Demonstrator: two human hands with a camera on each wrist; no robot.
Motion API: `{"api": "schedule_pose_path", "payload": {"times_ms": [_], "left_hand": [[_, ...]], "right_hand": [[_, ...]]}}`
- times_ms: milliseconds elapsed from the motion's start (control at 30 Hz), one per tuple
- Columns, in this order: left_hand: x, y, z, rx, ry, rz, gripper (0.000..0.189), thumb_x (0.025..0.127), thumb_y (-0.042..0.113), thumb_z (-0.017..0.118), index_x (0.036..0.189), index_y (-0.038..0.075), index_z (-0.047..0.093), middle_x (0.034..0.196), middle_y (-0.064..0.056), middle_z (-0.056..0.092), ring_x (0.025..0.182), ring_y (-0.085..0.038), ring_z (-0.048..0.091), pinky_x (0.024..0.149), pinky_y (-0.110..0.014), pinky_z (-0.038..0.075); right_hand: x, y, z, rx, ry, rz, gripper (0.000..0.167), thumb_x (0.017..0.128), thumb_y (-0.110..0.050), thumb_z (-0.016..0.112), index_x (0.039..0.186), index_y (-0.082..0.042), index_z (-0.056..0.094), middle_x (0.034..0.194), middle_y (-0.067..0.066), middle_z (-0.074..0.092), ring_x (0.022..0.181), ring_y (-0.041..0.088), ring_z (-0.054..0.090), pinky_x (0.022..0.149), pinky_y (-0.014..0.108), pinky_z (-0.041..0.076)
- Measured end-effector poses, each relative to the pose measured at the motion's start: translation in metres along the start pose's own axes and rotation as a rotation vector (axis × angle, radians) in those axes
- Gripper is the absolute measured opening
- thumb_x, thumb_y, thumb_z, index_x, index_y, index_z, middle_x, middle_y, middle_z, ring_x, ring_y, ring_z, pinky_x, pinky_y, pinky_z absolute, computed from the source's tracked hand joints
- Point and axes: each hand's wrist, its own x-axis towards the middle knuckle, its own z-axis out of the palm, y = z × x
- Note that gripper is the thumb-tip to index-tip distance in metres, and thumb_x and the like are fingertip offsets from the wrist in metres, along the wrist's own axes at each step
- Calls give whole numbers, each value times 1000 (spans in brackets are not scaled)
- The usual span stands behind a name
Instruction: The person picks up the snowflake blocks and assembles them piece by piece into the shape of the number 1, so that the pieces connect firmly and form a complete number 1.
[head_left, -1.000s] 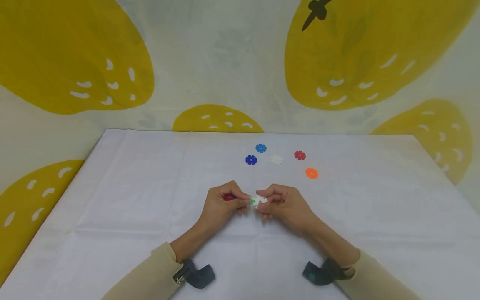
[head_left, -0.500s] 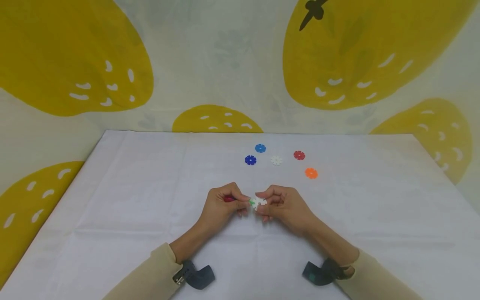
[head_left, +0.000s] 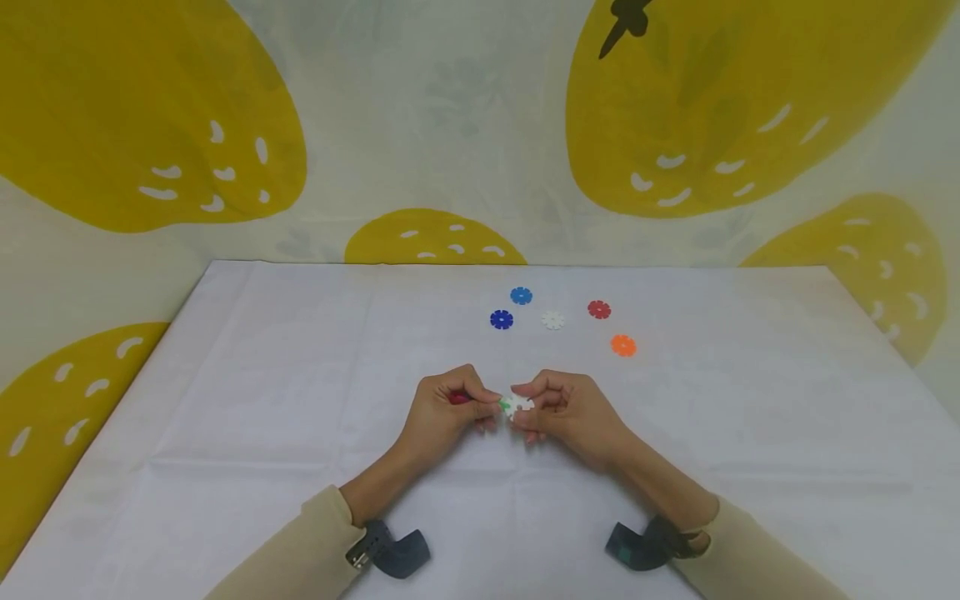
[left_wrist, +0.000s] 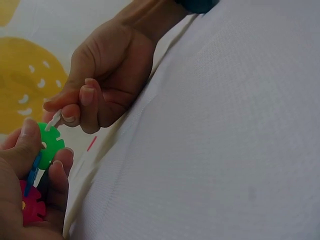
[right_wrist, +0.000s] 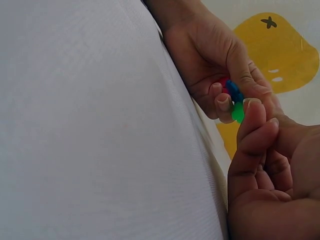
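Note:
Between thumb and fingers, my left hand (head_left: 444, 408) grips a chain of notched plastic discs. In the left wrist view the chain shows a green disc (left_wrist: 52, 146), a blue disc (left_wrist: 33, 174) seen edge-on and a pink disc (left_wrist: 33, 204) near the palm. My right hand (head_left: 573, 410) pinches a white notched disc (head_left: 519, 407), whose left edge meets the green disc at an angle. How deep the slots interlock cannot be seen. Fingers hide most of the white disc in the right wrist view.
Beyond the hands, loose notched discs lie flat on the white-covered table (head_left: 262, 375): light blue (head_left: 521, 296), dark blue (head_left: 502, 320), white (head_left: 553, 320), red (head_left: 599, 310) and orange (head_left: 623, 346). A lemon-patterned cloth (head_left: 480, 167) hangs behind the table.

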Motion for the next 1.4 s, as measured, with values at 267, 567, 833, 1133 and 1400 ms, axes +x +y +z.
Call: {"api": "schedule_pose_path", "payload": {"times_ms": [267,567,833,1133,1400], "left_hand": [[-1,2,1,37,9,-41,7,77,-5,75,78,-2,68,70,-13,60,54,-29,62,52,-29,51],[1,2,2,40,30,-55,8,77,-12,72,78,-6,66,72,-15,60,54,-35,62,52,-31,52],[0,2,2,52,63,-2,7,80,-1,75,83,1,69,76,-13,65,56,-34,63,50,-34,52],[1,0,-1,166,102,33,9,81,10,77,89,11,72,79,-5,66,65,-21,59,57,-25,49],[1,24,6,237,26,155,21,77,-5,76,96,-1,68,91,-12,68,82,-26,60,71,-27,48]], "right_hand": [[0,-3,3,-12,6,15,26,85,-12,73,109,-3,64,74,13,67,62,32,64,60,30,52],[-1,-5,3,-24,18,30,29,86,-15,73,111,-6,63,74,12,67,65,31,65,64,29,52],[-1,-10,1,-83,32,58,35,87,-24,72,117,-9,64,75,10,67,68,28,65,69,31,53],[0,-12,-5,-132,40,71,29,94,-29,63,119,-15,67,81,8,69,75,26,64,74,30,53],[0,-11,-8,-142,36,33,29,93,-26,64,120,-16,66,81,7,69,74,25,65,70,31,53]]}}
